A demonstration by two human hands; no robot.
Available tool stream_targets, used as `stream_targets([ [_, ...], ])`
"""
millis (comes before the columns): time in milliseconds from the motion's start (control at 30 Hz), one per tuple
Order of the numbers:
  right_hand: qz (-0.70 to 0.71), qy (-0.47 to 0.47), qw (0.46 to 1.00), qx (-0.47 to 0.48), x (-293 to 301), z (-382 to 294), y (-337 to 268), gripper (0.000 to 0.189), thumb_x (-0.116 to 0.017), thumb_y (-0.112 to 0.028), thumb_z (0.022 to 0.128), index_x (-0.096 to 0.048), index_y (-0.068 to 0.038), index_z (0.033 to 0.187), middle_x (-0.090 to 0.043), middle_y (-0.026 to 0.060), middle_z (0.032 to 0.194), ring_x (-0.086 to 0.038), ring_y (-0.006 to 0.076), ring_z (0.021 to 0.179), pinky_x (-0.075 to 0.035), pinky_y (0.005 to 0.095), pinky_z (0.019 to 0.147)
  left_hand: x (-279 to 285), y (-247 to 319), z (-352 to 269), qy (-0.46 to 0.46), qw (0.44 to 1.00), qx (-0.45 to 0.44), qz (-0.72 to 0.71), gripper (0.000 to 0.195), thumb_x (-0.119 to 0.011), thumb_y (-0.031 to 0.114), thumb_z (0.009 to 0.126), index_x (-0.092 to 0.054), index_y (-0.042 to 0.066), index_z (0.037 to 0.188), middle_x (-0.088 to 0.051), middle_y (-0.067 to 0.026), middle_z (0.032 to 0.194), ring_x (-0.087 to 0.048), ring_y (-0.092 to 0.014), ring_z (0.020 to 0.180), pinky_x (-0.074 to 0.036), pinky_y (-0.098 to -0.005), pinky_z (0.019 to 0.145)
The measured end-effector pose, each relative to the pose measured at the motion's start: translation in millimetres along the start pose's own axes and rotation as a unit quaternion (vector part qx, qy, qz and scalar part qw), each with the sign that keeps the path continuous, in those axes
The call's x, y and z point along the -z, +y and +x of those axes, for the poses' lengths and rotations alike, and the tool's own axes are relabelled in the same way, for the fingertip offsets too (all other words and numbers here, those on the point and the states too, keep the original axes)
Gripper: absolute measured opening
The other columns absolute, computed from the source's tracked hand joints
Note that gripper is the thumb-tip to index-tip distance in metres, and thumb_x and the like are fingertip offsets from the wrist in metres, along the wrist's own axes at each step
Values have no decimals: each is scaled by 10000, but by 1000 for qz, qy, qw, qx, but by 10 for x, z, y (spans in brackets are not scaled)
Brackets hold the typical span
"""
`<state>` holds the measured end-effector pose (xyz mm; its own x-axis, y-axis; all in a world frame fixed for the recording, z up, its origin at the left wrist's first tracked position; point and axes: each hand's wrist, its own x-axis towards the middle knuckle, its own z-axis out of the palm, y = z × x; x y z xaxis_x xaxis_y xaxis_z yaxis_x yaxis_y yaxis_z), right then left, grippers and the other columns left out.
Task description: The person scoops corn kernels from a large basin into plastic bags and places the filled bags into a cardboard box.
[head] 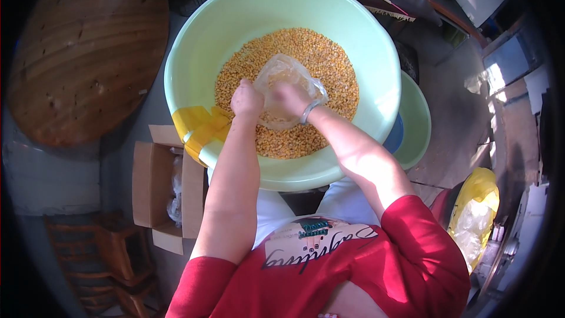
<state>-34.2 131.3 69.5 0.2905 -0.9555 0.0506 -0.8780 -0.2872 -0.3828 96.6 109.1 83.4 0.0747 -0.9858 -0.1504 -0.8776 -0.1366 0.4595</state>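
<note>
A large pale green plastic basin (375, 75) sits in front of me, with a wide bed of yellow corn kernels (304, 37) across its bottom. Over the kernels is a clear plastic bag (282, 66) with its mouth spread. My left hand (247, 99) is closed on the bag's left edge. My right hand (291, 97), blurred, reaches into the bag's mouth, and a pale bangle (310, 110) circles that wrist. Its fingers are partly hidden by the plastic, so whether they hold kernels is unclear. A yellow plastic bag (198, 128) drapes over the basin's left rim.
An open cardboard box (145, 185) holding plastic-wrapped items stands at lower left, near wooden chairs (119, 251). A round wooden tabletop (88, 53) is at upper left. Another green basin (419, 119) stands to the right. A yellow-lined container (476, 212) holds clear plastic at lower right.
</note>
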Motion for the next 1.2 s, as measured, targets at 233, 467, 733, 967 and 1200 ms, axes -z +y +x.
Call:
stream_targets([
  [233, 548, -67, 815, -178, -219, 32, -115, 429, -522, -18, 761, -457, -72, 1181, -586, 138, 978, -594, 240, 742, -486, 342, 652, -228, -180, 335, -94, 966, 30, -239, 346, -579, 223, 750, -513, 14, 1018, -585, -117, 840, -570, -166, 776, -464, -295, 582],
  [467, 543, -40, 831, -114, -159, 11, 0, 653, -488, 103, 736, -292, -121, 1317, -538, 122, 1084, -534, 163, 929, -448, 242, 736, 38, 160, -37, -197, 868, 76, -448, 387, -629, 248, 765, -465, 14, 1025, -570, -83, 714, -544, -140, 545, -397, -246, 399],
  [733, 552, -53, 827, -91, -60, 86, 35, 571, -402, 156, 719, -388, -58, 1248, -568, 135, 1058, -548, 156, 945, -444, 236, 783, -201, -64, 146, -186, 828, 128, -513, 111, -468, 52, 807, -533, 37, 896, -557, -45, 705, -520, -130, 522, -416, -250, 412],
  [967, 276, 126, 940, -159, -28, 83, 405, 472, -367, 129, 690, -564, -52, 1079, -603, 131, 1010, -557, 232, 968, -413, 301, 886, -416, -237, 303, -70, 886, 125, -441, 110, -480, -36, 713, -580, -32, 759, -560, -101, 630, -538, -192, 507, -398, -319, 423],
  [1200, 139, 38, 984, -101, -252, 41, 362, 482, -413, 51, 695, -522, -106, 1137, -450, 149, 1226, -420, 281, 1137, -308, 319, 981, -638, -572, 635, -113, 972, 40, -203, 215, -570, 194, 739, -620, -1, 815, -611, -156, 718, -609, -232, 622, -461, -314, 548],
])
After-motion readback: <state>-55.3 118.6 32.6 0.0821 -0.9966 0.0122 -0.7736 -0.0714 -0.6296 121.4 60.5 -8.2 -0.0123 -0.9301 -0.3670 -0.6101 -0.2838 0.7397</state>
